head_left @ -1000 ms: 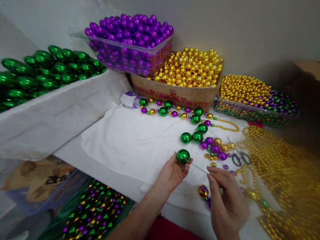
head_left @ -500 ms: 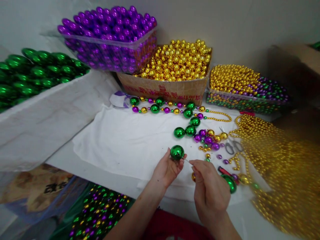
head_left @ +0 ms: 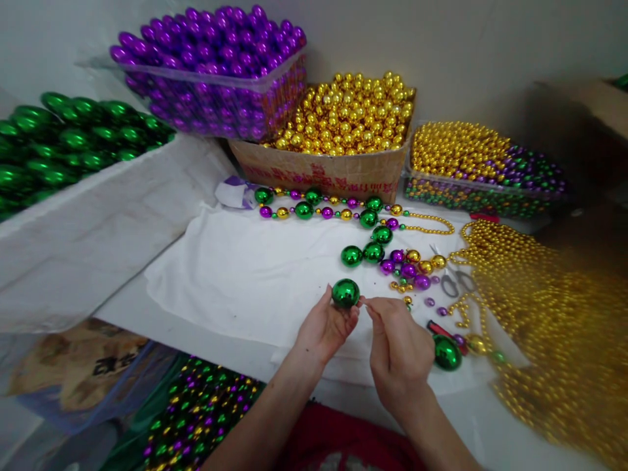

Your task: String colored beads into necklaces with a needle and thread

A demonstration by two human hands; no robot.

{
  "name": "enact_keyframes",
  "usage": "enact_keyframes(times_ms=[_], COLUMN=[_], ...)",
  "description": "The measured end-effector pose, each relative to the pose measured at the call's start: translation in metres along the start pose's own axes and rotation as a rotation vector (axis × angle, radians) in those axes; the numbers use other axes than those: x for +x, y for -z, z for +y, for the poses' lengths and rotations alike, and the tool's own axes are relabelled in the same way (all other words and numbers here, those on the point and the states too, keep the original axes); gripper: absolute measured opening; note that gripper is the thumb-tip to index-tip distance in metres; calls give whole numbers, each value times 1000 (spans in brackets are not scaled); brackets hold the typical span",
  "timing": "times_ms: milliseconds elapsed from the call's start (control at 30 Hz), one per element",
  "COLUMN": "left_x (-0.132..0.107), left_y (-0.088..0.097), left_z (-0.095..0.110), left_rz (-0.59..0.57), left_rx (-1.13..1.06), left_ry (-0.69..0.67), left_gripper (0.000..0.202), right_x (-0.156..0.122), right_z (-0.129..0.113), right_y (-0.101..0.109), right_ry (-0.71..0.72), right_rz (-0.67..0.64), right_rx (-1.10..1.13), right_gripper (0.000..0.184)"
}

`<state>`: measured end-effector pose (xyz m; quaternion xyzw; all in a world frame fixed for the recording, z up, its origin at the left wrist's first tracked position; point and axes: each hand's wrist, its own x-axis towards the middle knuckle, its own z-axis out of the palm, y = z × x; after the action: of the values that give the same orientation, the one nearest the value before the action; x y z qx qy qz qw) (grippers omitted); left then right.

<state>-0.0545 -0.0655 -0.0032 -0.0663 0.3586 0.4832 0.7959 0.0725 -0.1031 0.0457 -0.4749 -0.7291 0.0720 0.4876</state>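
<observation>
A shiny green ball bead (head_left: 346,293) rests in the fingers of my left hand (head_left: 328,325), which is closed round its lower side over the white cloth. My right hand (head_left: 398,343) pinches a thin needle-like wire, its fingertips close against the bead's right side; most of the wire is hidden now. Right of that hand lies another large green bead (head_left: 447,352), joined to a purple and a gold bead (head_left: 477,345). Beyond my hands, loose green beads (head_left: 352,256) sit beside a cluster of purple beads (head_left: 408,270) and gold ones.
Scissors (head_left: 450,285) lie near a heap of gold bead strands (head_left: 564,314). Behind the strung necklace (head_left: 327,213) stand a purple-bead tub (head_left: 196,80), a gold-bead carton (head_left: 318,173) and a mixed-bead tub (head_left: 485,190). A white box (head_left: 122,209) of green beads is left.
My right hand has moved left, up to the green bead, and the thin wire between them shows much less. My left hand still holds the bead, shifted slightly.
</observation>
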Motion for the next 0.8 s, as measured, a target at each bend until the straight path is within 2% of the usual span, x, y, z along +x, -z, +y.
enact_keyframes(times_ms=[533, 667, 800], left_x=[3, -3, -9], left_y=[3, -2, -3], left_z=[-2, -2, 2], left_rz=[-69, -90, -97], left_rx=[-22, 2, 136], left_ry=[-4, -62, -90], left_gripper=[42, 33, 27], right_x=[-3, -3, -9], right_z=[7, 10, 24], right_y=[-10, -14, -14], right_ry=[0, -98, -237], right_rz=[-32, -164, -298], right_rx=[64, -62, -108], right_gripper=[26, 21, 21])
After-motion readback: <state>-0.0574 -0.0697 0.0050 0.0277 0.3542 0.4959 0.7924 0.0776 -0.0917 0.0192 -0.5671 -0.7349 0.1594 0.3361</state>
